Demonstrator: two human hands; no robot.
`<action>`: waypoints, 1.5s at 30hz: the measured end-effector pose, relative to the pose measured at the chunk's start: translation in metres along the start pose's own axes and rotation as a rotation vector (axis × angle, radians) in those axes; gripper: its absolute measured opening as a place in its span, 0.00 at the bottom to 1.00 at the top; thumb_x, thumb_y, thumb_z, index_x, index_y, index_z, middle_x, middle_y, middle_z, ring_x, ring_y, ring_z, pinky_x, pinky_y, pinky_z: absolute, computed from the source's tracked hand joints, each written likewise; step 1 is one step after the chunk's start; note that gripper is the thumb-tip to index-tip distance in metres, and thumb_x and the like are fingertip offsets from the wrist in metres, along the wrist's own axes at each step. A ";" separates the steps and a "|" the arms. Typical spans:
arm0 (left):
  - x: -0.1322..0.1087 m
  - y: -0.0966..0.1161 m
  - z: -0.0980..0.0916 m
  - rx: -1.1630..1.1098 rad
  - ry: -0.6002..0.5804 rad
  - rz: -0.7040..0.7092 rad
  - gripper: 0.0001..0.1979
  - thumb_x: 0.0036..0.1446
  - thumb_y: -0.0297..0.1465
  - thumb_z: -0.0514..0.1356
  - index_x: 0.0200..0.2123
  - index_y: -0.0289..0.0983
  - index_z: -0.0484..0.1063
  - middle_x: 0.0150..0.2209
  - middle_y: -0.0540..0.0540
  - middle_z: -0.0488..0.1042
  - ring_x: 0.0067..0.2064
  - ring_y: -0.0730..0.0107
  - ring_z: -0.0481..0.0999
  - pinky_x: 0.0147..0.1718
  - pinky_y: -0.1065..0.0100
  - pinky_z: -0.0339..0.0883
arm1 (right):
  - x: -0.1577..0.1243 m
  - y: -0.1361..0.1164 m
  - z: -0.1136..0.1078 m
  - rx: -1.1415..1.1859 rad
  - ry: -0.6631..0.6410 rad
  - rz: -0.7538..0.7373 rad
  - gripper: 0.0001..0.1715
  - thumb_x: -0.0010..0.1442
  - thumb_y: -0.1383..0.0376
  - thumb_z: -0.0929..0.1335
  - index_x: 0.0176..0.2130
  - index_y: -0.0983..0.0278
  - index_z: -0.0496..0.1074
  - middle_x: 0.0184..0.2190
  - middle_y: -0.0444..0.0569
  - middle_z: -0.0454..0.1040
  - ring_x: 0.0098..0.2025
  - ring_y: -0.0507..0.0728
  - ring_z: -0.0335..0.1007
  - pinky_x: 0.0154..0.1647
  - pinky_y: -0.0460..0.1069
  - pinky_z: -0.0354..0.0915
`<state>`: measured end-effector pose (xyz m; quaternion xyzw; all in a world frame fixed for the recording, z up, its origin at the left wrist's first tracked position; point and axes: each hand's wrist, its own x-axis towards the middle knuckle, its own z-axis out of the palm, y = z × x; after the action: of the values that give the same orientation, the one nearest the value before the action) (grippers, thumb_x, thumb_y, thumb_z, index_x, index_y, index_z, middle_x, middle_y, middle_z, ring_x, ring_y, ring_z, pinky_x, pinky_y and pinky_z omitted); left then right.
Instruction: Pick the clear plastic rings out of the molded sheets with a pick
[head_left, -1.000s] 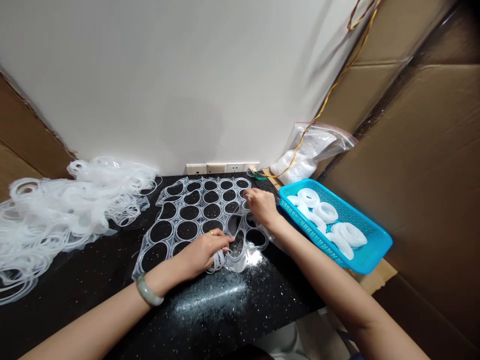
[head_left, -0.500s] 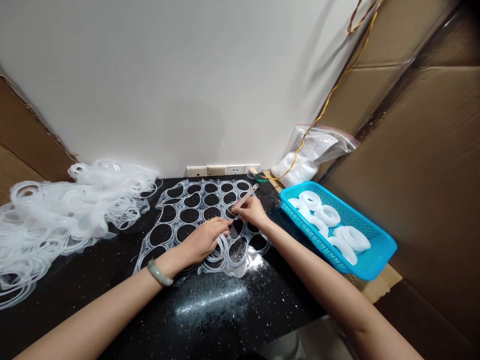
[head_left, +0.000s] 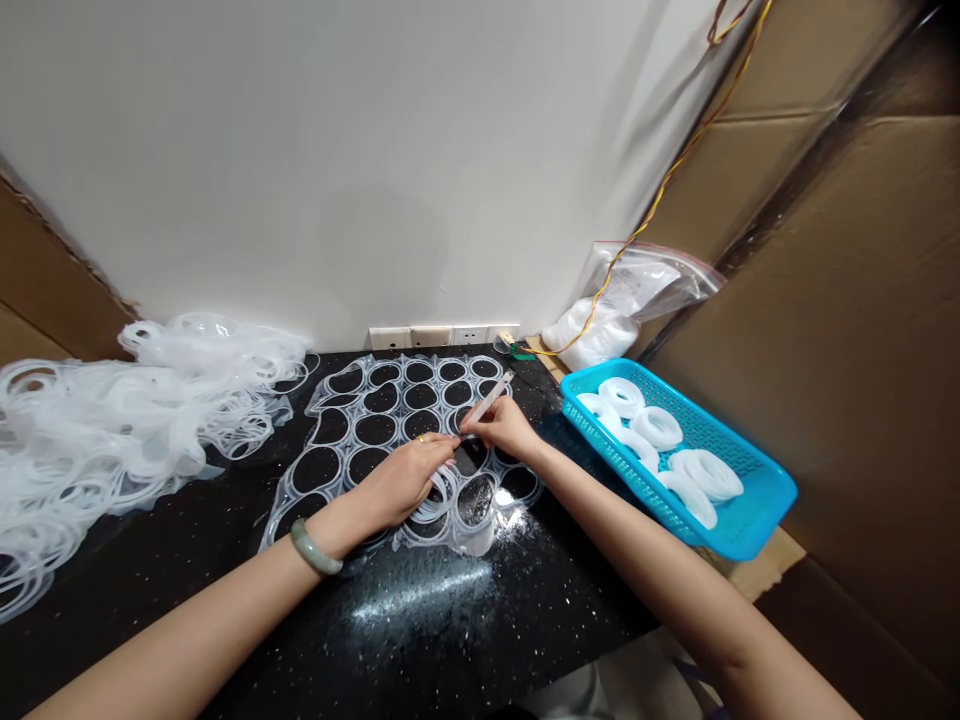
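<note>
Pinching slim pale strip (head_left: 486,398) w/ R hand (head_left: 506,427), L hand (head_left: 405,480) flat-ish on clear plastic ring sheet (head_left: 380,412), grip unclear

- A black speckled stone countertop (head_left: 457,650) runs along the wall, carrying everything below.
- A clear plastic sheet of punched rings (head_left: 339,405) lies flat mid-counter, near the back edge.
- A tangled pile of translucent ring scrap (head_left: 105,430) lies at the left end.
- A blue plastic basket (head_left: 622,450) sits just past the right edge, perhaps overlapping it.
</note>
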<state>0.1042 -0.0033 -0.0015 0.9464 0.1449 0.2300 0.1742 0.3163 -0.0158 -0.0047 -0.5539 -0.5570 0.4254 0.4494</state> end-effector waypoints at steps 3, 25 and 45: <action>0.001 -0.001 0.002 -0.013 -0.008 -0.013 0.19 0.64 0.21 0.48 0.55 0.30 0.68 0.52 0.34 0.74 0.54 0.60 0.73 0.52 0.55 0.70 | -0.002 0.001 0.001 -0.054 0.012 -0.035 0.10 0.46 0.62 0.74 0.25 0.68 0.75 0.19 0.44 0.73 0.14 0.47 0.60 0.14 0.42 0.54; 0.004 0.000 -0.001 -0.076 -0.047 -0.048 0.16 0.62 0.21 0.47 0.46 0.34 0.71 0.42 0.40 0.75 0.46 0.60 0.73 0.47 0.57 0.69 | -0.007 -0.016 0.001 -1.249 0.027 -0.292 0.13 0.65 0.69 0.63 0.41 0.62 0.77 0.39 0.52 0.79 0.37 0.56 0.74 0.34 0.46 0.60; 0.021 -0.028 -0.012 -0.037 0.002 -0.081 0.18 0.65 0.22 0.48 0.54 0.32 0.69 0.48 0.37 0.73 0.51 0.60 0.72 0.52 0.55 0.67 | 0.055 -0.013 -0.031 -0.218 0.367 -0.009 0.05 0.50 0.68 0.72 0.29 0.69 0.78 0.25 0.51 0.79 0.16 0.51 0.67 0.18 0.45 0.62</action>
<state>0.1105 0.0323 0.0054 0.9362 0.1789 0.2263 0.2007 0.3441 0.0384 0.0170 -0.6648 -0.5112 0.2526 0.4827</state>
